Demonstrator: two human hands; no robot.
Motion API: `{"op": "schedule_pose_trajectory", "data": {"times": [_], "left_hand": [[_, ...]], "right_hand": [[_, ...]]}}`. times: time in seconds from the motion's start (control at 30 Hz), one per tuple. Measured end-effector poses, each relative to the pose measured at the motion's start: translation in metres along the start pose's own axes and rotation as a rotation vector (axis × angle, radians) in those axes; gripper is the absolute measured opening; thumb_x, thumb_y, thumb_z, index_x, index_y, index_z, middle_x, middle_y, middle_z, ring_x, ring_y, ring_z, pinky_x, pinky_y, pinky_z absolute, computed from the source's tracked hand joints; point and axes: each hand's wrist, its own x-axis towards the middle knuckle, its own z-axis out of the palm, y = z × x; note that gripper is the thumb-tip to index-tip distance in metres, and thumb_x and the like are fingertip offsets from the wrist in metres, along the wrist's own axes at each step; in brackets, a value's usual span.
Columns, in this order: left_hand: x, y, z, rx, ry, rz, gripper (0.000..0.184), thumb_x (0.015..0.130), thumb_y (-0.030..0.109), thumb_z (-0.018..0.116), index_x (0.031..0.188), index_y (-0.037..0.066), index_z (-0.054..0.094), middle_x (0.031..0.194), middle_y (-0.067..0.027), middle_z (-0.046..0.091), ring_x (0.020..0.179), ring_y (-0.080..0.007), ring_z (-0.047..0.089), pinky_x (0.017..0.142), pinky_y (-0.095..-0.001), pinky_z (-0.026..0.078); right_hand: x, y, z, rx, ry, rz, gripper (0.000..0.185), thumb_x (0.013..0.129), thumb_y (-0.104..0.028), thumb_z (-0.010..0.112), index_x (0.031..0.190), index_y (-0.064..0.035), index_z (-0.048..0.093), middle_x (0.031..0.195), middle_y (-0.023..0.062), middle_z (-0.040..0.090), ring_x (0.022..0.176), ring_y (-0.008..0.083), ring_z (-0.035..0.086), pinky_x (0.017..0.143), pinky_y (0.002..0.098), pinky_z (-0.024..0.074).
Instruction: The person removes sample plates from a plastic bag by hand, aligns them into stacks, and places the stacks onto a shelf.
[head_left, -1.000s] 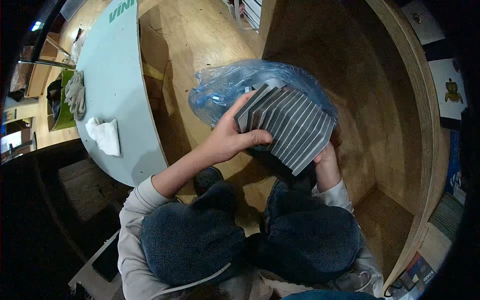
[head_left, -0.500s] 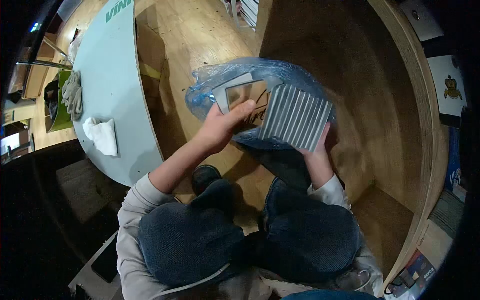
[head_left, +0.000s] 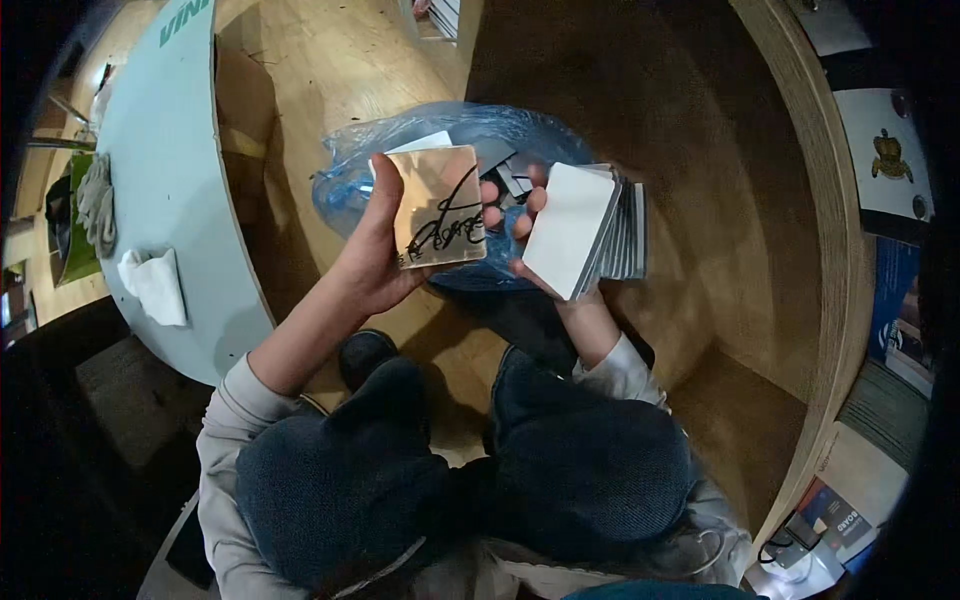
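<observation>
My left hand is closed around a shiny gold square plate with black script writing, its thumb along the left edge. In my right hand is a stack of silvery-edged plates, fanned out, with a plain white face toward me. The two hands are slightly apart, over a blue plastic bag. Inside the open bag lie several loose flat pieces, partly hidden by my fingers. A white piece pokes out behind the gold plate.
At the left is a pale blue board bearing a white cloth and grey gloves. A wooden cabinet curves round on the right. Beyond its edge are a crest plaque and booklets.
My hands have drawn apart. The gold plate has turned to face me more fully. The stack has rotated from its ridged edges to its white face. The view has shifted slightly right.
</observation>
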Motion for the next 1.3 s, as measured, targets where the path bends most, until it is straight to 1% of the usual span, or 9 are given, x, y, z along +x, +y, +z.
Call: {"op": "schedule_pose_trajectory", "data": {"times": [0.2, 0.33, 0.43, 0.57, 0.7, 1.0, 1.13, 1.23, 1.3], "left_hand": [[-0.003, -0.002, 0.001, 0.106, 0.024, 0.019, 0.073, 0.08, 0.063, 0.037, 0.125, 0.006, 0.034, 0.114, -0.0105, 0.051, 0.103, -0.0229, 0.053, 0.083, -0.0387, 0.049], [-0.003, -0.005, 0.0, 0.381, 0.059, 0.095, 0.071, 0.076, 0.052, 0.058, 0.124, 0.004, 0.036, 0.112, -0.0104, 0.051, 0.101, -0.021, 0.053, 0.084, -0.0365, 0.047], [-0.004, 0.002, 0.014, 0.724, 0.076, 0.12, 0.072, 0.069, 0.035, 0.073, 0.122, 0.001, 0.038, 0.111, -0.0111, 0.051, 0.099, -0.0192, 0.052, 0.084, -0.0327, 0.045], [-0.007, 0.006, 0.013, 0.633, 0.144, 0.015, 0.068, 0.069, 0.028, 0.074, 0.121, 0.001, 0.039, 0.108, -0.0116, 0.052, 0.097, -0.0193, 0.053, 0.083, -0.0304, 0.045], [-0.011, 0.006, 0.01, 0.414, 0.098, -0.048, 0.066, 0.07, 0.029, 0.073, 0.12, 0.0, 0.04, 0.107, -0.0116, 0.053, 0.097, -0.0198, 0.053, 0.083, -0.031, 0.045], [-0.013, 0.007, 0.017, 0.537, 0.04, -0.056, 0.071, 0.067, 0.033, 0.075, 0.121, 0.002, 0.04, 0.108, -0.0117, 0.052, 0.101, -0.0207, 0.051, 0.086, -0.0326, 0.043], [-0.007, -0.012, 0.021, 0.817, 0.08, 0.279, 0.077, 0.063, 0.033, 0.078, 0.122, 0.002, 0.039, 0.113, -0.0121, 0.049, 0.106, -0.0217, 0.048, 0.089, -0.0333, 0.041], [-0.007, -0.014, 0.024, 0.842, 0.092, 0.251, 0.081, 0.06, 0.032, 0.079, 0.123, 0.002, 0.038, 0.117, -0.0124, 0.046, 0.11, -0.0223, 0.044, 0.091, -0.0337, 0.04], [-0.008, -0.013, 0.024, 0.884, 0.096, 0.263, 0.08, 0.061, 0.032, 0.079, 0.123, 0.002, 0.038, 0.116, -0.0122, 0.047, 0.109, -0.0224, 0.045, 0.091, -0.0339, 0.04]], "right_hand": [[-0.002, 0.004, 0.0, -0.224, 0.115, -0.06, 0.072, 0.083, -0.05, 0.045, 0.137, -0.0123, 0.016, 0.129, 0.0181, 0.036, 0.118, 0.0397, 0.036, 0.087, 0.0631, 0.0354], [-0.012, 0.002, -0.005, -0.417, 0.258, -0.123, 0.073, 0.083, -0.052, 0.045, 0.137, -0.0131, 0.016, 0.13, 0.0182, 0.033, 0.118, 0.0381, 0.036, 0.088, 0.0627, 0.0348], [-0.035, -0.01, -0.022, -0.372, 0.332, -0.197, 0.102, 0.061, -0.07, 0.056, 0.138, -0.0155, 0.016, 0.134, 0.0189, 0.028, 0.122, 0.0367, 0.032, 0.091, 0.0641, 0.0301], [-0.031, -0.004, -0.016, -0.728, 0.556, -0.178, 0.102, 0.06, -0.072, 0.055, 0.138, -0.0192, 0.016, 0.138, 0.0159, 0.024, 0.124, 0.0365, 0.029, 0.09, 0.0676, 0.0278], [-0.012, 0.008, -0.007, -0.241, 0.214, -0.17, 0.09, 0.071, -0.068, 0.047, 0.137, -0.0177, 0.013, 0.136, 0.0172, 0.022, 0.123, 0.0399, 0.026, 0.093, 0.0652, 0.0273], [-0.015, 0.007, -0.006, -0.501, 0.341, -0.167, 0.102, 0.058, -0.072, 0.056, 0.137, -0.022, 0.016, 0.14, 0.0115, 0.021, 0.125, 0.0344, 0.027, 0.087, 0.0724, 0.0256], [-0.027, 0.003, -0.023, -0.149, 0.23, -0.235, 0.098, 0.061, -0.071, 0.055, 0.137, -0.0221, 0.016, 0.138, 0.0136, 0.023, 0.124, 0.0352, 0.029, 0.087, 0.0697, 0.0296], [-0.029, 0.007, -0.023, -0.649, 0.405, -0.296, 0.091, 0.069, -0.059, 0.06, 0.137, -0.016, 0.016, 0.136, 0.0124, 0.026, 0.119, 0.028, 0.036, 0.1, 0.0472, 0.0317], [-0.03, 0.01, -0.018, -0.82, 0.508, -0.297, 0.091, 0.068, -0.061, 0.059, 0.136, -0.0159, 0.017, 0.135, 0.0128, 0.027, 0.119, 0.0288, 0.036, 0.099, 0.048, 0.0323]]}}
